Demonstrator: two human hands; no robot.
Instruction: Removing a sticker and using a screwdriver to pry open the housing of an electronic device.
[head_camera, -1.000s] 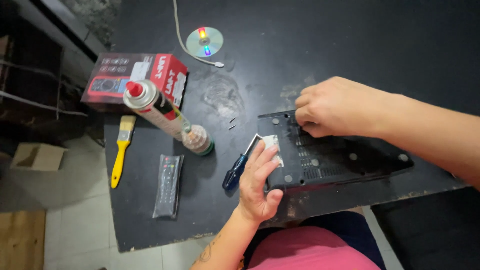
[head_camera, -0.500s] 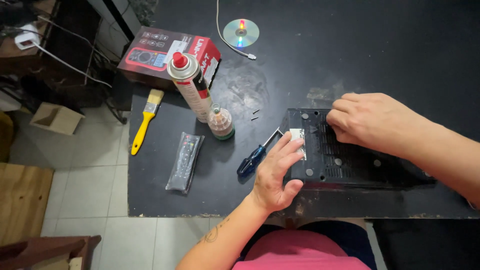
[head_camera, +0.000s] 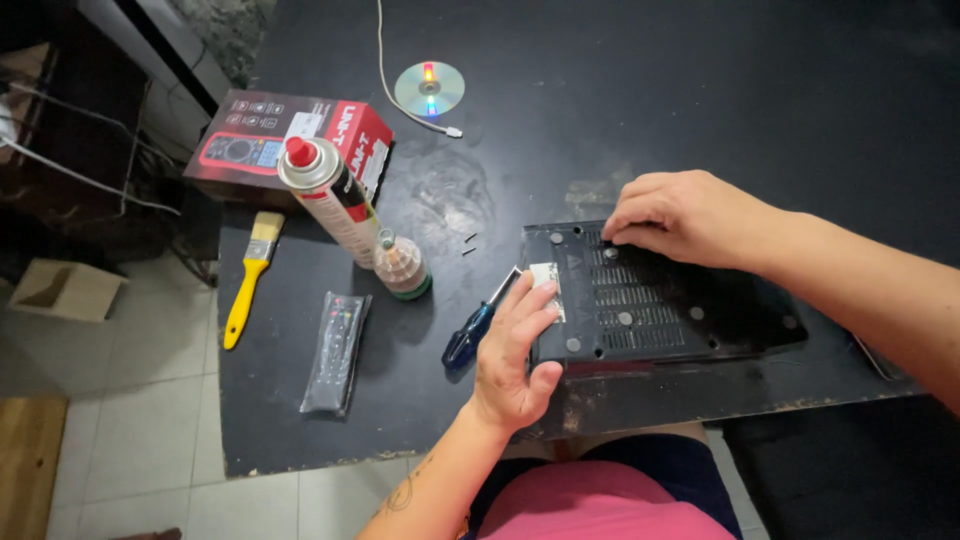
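Single head-worn view, looking steeply down from above the near edge of the black desk (head_camera: 700, 80). Faces away from the body, close over both hands, tiled floor (head_camera: 130, 440) at the left, far desk surface filling the top right.

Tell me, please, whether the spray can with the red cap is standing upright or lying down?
Upright: the spray can stands on its base on the black table.

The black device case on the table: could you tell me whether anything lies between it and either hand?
Nothing visible does. The left hand rests on the black device case at its near-left corner, and the right hand presses its far edge. The blue screwdriver lies just beside it.
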